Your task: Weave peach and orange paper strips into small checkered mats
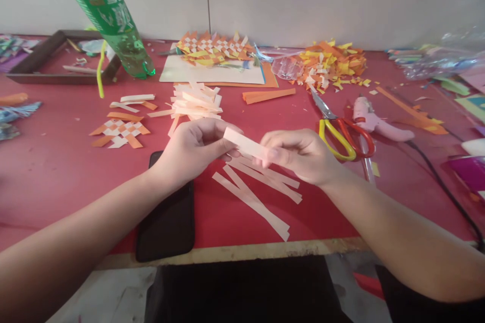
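Note:
A pale paper strip (pixel 244 144) is held up between my two hands, above the red table (pixel 235 222). My left hand (pixel 199 146) pinches its left end between thumb and fingers. The right end is gripped by my right hand (pixel 299 154), thumb on top. Below them several loose pale strips (pixel 253 202) lie across one another. A pile of folded pale strips (pixel 197 101) sits behind my left hand. To its left rests a woven orange and white paper piece (pixel 121 132).
A black phone (pixel 165 222) lies under my left forearm. Scissors (pixel 341 133) and a pink glue gun (pixel 382 122) with a black cable are at right. Farther back are a green bottle (pixel 109 15), a dark tray (pixel 53 78) and orange and yellow paper pieces (pixel 333 65).

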`<state>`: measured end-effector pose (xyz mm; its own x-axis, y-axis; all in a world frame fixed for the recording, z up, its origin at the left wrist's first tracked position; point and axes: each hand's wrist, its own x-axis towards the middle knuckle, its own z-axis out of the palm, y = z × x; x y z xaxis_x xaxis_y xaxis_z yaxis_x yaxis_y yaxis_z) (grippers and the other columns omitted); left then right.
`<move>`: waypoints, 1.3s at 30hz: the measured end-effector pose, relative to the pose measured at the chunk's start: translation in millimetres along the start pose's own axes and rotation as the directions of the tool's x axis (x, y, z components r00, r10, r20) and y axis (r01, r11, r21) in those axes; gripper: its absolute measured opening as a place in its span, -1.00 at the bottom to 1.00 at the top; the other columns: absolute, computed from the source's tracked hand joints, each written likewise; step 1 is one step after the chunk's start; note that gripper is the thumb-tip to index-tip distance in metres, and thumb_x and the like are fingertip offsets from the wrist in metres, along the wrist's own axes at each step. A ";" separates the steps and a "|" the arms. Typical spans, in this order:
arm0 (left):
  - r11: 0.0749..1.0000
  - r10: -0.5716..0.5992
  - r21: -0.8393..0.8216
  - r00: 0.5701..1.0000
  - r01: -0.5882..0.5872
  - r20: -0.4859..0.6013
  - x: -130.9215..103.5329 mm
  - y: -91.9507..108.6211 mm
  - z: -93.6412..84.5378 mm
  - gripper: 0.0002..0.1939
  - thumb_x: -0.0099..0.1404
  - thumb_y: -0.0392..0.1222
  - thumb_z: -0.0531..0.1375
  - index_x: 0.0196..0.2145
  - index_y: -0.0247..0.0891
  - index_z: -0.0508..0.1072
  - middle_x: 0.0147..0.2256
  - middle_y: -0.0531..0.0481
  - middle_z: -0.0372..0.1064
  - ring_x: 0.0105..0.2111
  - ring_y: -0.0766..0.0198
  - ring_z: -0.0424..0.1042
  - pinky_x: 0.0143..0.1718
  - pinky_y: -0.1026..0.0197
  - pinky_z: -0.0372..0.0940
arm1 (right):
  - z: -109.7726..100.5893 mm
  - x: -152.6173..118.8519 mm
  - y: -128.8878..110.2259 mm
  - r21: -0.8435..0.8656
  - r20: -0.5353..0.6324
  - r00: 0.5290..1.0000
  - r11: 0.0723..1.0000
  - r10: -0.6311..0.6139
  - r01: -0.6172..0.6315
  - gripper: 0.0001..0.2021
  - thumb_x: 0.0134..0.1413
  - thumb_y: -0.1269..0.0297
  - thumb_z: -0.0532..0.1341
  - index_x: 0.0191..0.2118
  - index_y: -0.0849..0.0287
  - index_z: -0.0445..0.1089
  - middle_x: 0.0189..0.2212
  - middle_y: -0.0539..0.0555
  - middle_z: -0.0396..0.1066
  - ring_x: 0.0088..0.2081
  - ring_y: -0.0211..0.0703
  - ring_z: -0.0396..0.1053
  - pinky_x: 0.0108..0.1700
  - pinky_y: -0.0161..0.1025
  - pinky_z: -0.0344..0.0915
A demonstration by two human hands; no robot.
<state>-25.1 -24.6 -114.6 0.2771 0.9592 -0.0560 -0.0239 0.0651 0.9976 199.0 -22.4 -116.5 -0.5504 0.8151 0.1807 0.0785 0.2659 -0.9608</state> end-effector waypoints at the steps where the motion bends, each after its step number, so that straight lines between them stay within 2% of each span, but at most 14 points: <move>1: 1.000 -0.020 -0.021 1.000 0.020 0.001 -0.7 0.2 0.7 -0.91 0.21 -0.25 0.37 -0.29 -0.26 0.58 -0.43 0.05 0.57 -0.42 0.35 0.58 -0.35 0.38 0.47 | 0.6 0.6 1.1 -0.005 -0.037 0.999 1.000 0.010 -0.010 -0.73 0.16 0.14 0.33 -0.49 0.15 0.52 -0.46 0.03 0.52 -0.40 -0.22 0.50 -0.36 -0.28 0.41; 3: 0.998 -0.046 -0.045 0.999 0.046 0.006 -1.9 0.8 2.1 -0.91 0.22 -0.25 0.36 -0.28 -0.26 0.59 -0.40 0.02 0.59 -0.39 0.31 0.60 -0.31 0.36 0.49 | 2.0 1.3 3.3 0.001 -0.110 0.993 0.999 0.036 -0.036 -0.74 0.11 0.15 0.37 -0.50 0.17 0.47 -0.47 0.02 0.50 -0.46 -0.25 0.46 -0.42 -0.30 0.38; 7: 0.995 -0.038 -0.092 0.999 0.037 -0.007 -2.2 0.0 3.6 -0.93 0.24 -0.26 0.33 -0.28 -0.26 0.61 -0.38 0.02 0.58 -0.33 0.28 0.62 -0.27 0.34 0.51 | 4.6 1.3 5.3 0.084 -0.213 0.971 0.992 0.106 -0.090 -0.80 0.07 0.26 0.40 -0.40 0.16 0.37 -0.49 -0.02 0.50 -0.53 -0.30 0.43 -0.46 -0.32 0.40; 13: 0.984 -0.032 -0.176 0.996 0.017 -0.086 -1.3 -1.6 2.6 -0.84 0.31 -0.27 0.22 -0.24 -0.24 0.62 -0.27 0.02 0.57 -0.32 0.26 0.61 -0.27 0.28 0.52 | 6.2 1.7 3.5 0.077 -0.265 0.953 0.988 0.150 -0.134 -0.77 0.01 0.29 0.43 -0.31 0.16 0.36 -0.43 -0.03 0.50 -0.51 -0.31 0.46 -0.45 -0.33 0.43; 16: 0.993 0.010 -0.114 0.995 -0.021 -0.099 -2.1 -0.8 2.3 -0.82 0.24 -0.16 0.34 -0.20 -0.23 0.61 -0.23 0.01 0.57 -0.31 0.28 0.59 -0.28 0.29 0.52 | 6.8 1.7 4.5 0.044 -0.268 0.949 0.986 0.166 -0.160 -0.75 0.00 0.26 0.43 -0.30 0.16 0.36 -0.42 -0.01 0.51 -0.48 -0.28 0.49 -0.42 -0.33 0.43; 19: 0.999 0.053 -0.008 0.994 -0.054 -0.100 -2.8 -1.0 2.5 -0.73 0.12 -0.17 0.44 -0.21 -0.25 0.60 -0.25 0.00 0.59 -0.31 0.29 0.58 -0.25 0.30 0.51 | 7.4 1.2 6.0 0.021 -0.254 0.956 0.989 0.149 -0.148 -0.77 0.03 0.26 0.42 -0.30 0.17 0.36 -0.41 0.00 0.51 -0.45 -0.27 0.50 -0.40 -0.33 0.44; 22: 0.998 0.057 0.031 0.992 -0.054 -0.112 -2.8 -1.8 2.7 -0.76 0.13 -0.16 0.44 -0.24 -0.27 0.60 -0.30 -0.01 0.60 -0.32 0.28 0.58 -0.23 0.26 0.52 | 8.1 1.0 6.2 -0.010 -0.264 0.958 0.993 0.113 -0.120 -0.80 0.04 0.30 0.41 -0.30 0.17 0.37 -0.41 -0.01 0.49 -0.42 -0.29 0.50 -0.37 -0.35 0.45; 28: 0.997 0.071 0.022 0.983 -0.068 -0.170 -0.4 -2.6 1.6 -0.75 0.10 -0.13 0.46 -0.27 -0.25 0.60 -0.32 -0.01 0.61 -0.30 0.23 0.60 -0.19 0.21 0.54 | 7.4 2.8 5.4 -0.060 -0.312 0.947 0.993 0.074 -0.097 -0.81 0.04 0.31 0.40 -0.32 0.16 0.37 -0.41 -0.01 0.47 -0.40 -0.27 0.49 -0.37 -0.33 0.47; 39: 0.997 0.049 -0.043 0.977 -0.059 -0.207 3.2 -4.8 -2.7 -0.77 0.11 -0.18 0.45 -0.26 -0.24 0.59 -0.33 0.01 0.60 -0.31 0.30 0.58 -0.21 0.28 0.51 | 3.6 2.6 8.3 -0.070 -0.346 0.937 0.994 0.050 -0.079 -0.79 0.06 0.25 0.41 -0.33 0.15 0.36 -0.45 -0.02 0.49 -0.43 -0.26 0.50 -0.37 -0.30 0.44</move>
<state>-26.7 -21.2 -119.6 0.0711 0.9974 -0.0147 -0.0811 0.0204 0.9965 195.2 -19.9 -124.8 -0.2238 0.9551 0.1943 0.1797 0.2364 -0.9549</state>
